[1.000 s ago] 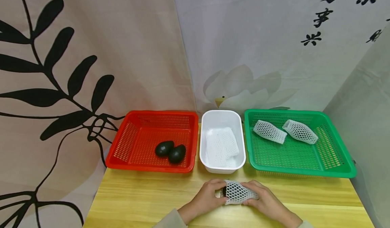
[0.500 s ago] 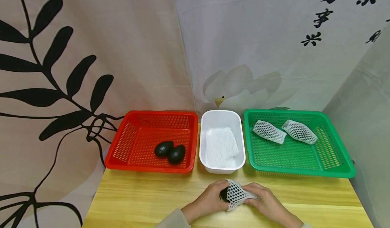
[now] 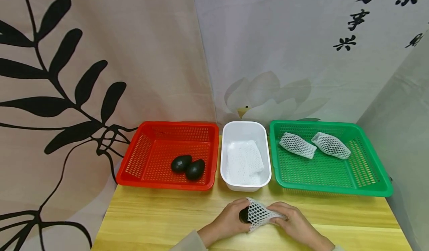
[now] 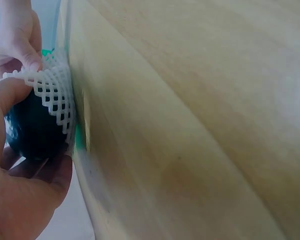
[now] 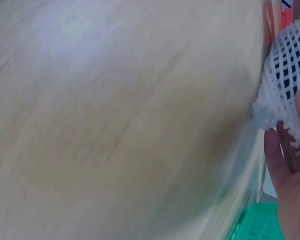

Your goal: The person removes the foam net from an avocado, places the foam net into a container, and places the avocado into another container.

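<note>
On a wooden surface (image 3: 151, 221), a person's left hand (image 3: 231, 218) grips a dark avocado (image 3: 244, 215), with thumb and fingers curled around it. The avocado sits between the two hands, one end bare, the other inside a white mesh sleeve (image 3: 259, 214). The right hand (image 3: 289, 221) pinches the sleeve's gathered end. Behind, from left to right: a red basket (image 3: 161, 158) with two loose avocados (image 3: 181, 163) side by side; a white tub (image 3: 245, 187) holding white netting (image 3: 242, 158); and a green basket (image 3: 315, 178) with two mesh bundles (image 3: 297, 145) lying just beside each other.
</note>
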Action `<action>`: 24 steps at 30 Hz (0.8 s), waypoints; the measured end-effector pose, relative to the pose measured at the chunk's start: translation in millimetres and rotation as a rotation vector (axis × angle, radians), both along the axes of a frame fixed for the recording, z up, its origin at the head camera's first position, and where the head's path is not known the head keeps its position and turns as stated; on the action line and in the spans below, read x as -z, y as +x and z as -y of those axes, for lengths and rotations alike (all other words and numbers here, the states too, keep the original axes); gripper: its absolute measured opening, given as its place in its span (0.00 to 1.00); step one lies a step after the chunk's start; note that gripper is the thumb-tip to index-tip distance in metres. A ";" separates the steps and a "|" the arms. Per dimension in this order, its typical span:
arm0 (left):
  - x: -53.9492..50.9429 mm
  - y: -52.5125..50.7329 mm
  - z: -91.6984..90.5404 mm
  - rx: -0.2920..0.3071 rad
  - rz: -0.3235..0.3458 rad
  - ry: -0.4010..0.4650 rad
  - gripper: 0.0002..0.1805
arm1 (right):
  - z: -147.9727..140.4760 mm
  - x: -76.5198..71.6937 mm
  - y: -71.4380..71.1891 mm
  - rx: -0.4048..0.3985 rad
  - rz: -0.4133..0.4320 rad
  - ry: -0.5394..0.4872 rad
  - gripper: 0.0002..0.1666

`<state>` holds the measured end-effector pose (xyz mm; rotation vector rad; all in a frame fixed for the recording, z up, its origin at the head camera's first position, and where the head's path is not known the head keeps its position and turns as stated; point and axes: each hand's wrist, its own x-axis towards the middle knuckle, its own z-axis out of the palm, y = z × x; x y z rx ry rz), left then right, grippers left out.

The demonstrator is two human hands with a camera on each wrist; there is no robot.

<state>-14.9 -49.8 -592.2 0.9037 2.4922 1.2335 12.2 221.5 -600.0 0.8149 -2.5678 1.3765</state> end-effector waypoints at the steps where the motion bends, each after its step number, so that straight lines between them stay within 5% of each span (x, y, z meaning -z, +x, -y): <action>1: 0.1 0.3 1.2 -0.003 0.007 0.000 0.34 | -0.4 0.0 0.0 0.004 -0.003 0.001 0.27; 12: 1.5 1.6 12.2 -0.004 -0.001 -0.009 0.35 | -6.5 -2.6 1.9 0.077 -0.024 0.007 0.27; 20: -11.2 2.2 24.9 -0.047 0.051 0.051 0.37 | -13.4 -11.5 3.2 0.144 -0.100 0.004 0.29; 24: -19.2 4.2 33.2 -0.074 0.014 0.086 0.37 | -15.6 -19.5 4.8 0.170 -0.112 -0.004 0.30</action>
